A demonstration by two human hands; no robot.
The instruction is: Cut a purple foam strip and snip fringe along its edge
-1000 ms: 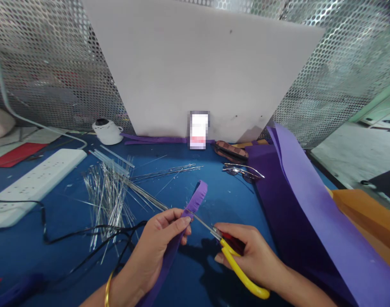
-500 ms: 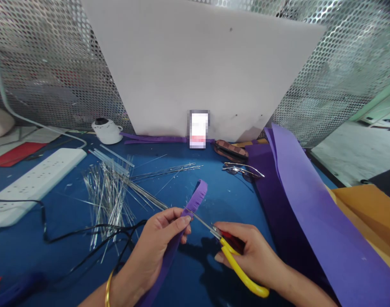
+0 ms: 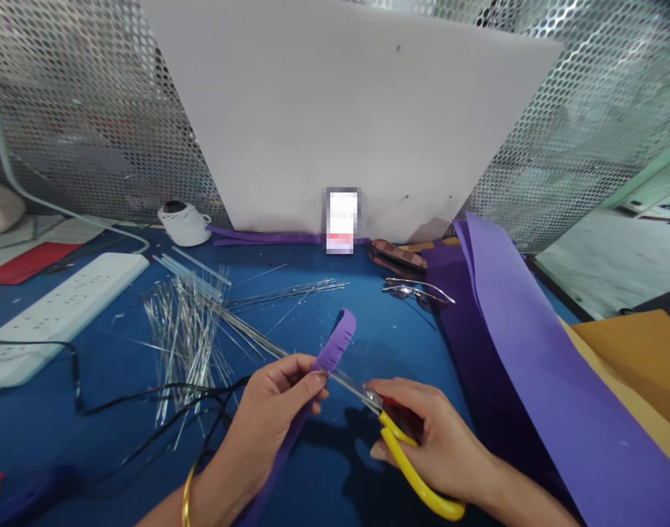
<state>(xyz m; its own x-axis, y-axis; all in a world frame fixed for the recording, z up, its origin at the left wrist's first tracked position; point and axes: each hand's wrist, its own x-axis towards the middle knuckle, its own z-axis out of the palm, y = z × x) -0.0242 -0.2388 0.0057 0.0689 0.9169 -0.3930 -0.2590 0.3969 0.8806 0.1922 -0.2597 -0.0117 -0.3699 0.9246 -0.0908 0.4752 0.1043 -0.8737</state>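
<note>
My left hand [image 3: 263, 428] pinches a long purple foam strip [image 3: 335, 344] between thumb and fingers; the strip's far end is fringed with small cuts and curls upward. My right hand [image 3: 433, 439] grips yellow-handled scissors [image 3: 406, 457], whose blades meet the strip's edge right by my left fingertips. Both hands hover just above the blue table [image 3: 378, 344].
Several thin metal wires [image 3: 192, 329] lie scattered to the left, beside a white power strip [image 3: 54, 315] and black cables [image 3: 148, 410]. Glasses [image 3: 417, 293] and large purple foam sheets [image 3: 521, 351] lie on the right. A white board [image 3: 345, 117] stands behind, with a white cup [image 3: 184, 223].
The scissor blades have closed slightly on the strip's edge. Both hands stay almost where they were.
</note>
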